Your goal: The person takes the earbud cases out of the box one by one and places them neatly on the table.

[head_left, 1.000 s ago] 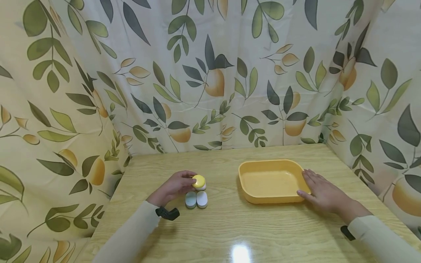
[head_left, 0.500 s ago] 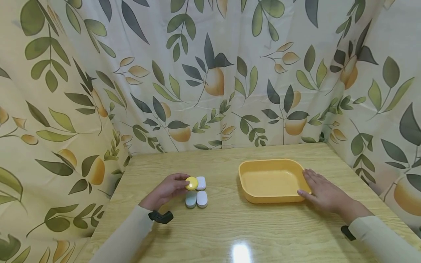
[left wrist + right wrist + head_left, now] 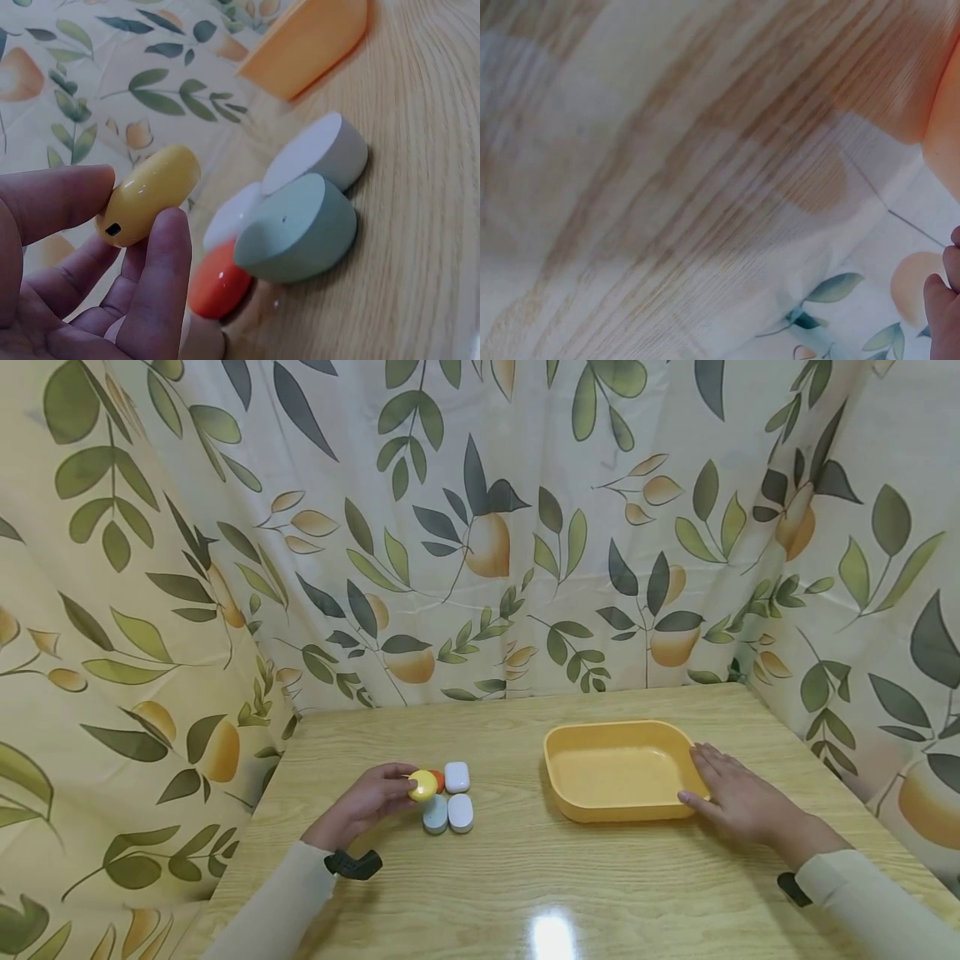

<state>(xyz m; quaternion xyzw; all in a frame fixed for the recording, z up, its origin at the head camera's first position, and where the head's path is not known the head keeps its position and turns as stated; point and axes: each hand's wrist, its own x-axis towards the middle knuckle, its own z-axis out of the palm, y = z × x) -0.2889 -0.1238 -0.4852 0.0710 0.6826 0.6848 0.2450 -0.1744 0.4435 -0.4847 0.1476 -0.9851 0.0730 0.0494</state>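
My left hand (image 3: 371, 802) pinches a glossy yellow earbud case (image 3: 150, 196) between thumb and fingers, raised over the table. A small dark port shows on its end in the left wrist view. Just beyond it lies an orange case (image 3: 223, 277), partly covered by the yellow one in the head view. Close by stand a sage-green case (image 3: 296, 232) and two white cases, one at the back (image 3: 457, 777) and one in front (image 3: 461, 813). My right hand (image 3: 738, 797) rests with straight fingers against the right rim of a yellow tray (image 3: 626, 815).
A pale rounded thing (image 3: 204, 337) is half hidden behind my left fingers in the left wrist view. The wood-grain table (image 3: 480, 877) meets a leaf-patterned curtain (image 3: 480, 635) at the back and sides.
My left hand has drawn left with the yellow case, away from the back white case. The orange case has come into view. My right hand and the tray stay put.
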